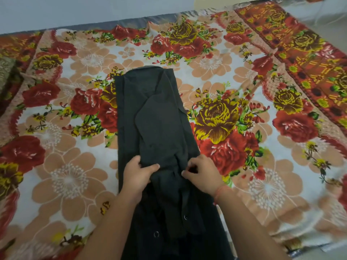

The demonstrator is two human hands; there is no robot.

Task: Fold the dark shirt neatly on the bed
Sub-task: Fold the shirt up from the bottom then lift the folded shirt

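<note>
The dark shirt (150,109) lies in a long narrow strip down the middle of the bed, its sides and sleeves folded inward, buttons showing near the front edge. My left hand (138,172) grips a bunched fold of the shirt's lower part, thumb on top. A little to the right, my right hand (201,171) pinches the same bunched cloth with curled fingers. A red thread sits around the right wrist.
A floral bedsheet (244,102) in red, yellow and peach covers the bed. Its patterned border (308,53) runs along the right side. A greenish cloth (5,72) lies at the far left edge. A pale wall stands behind the bed.
</note>
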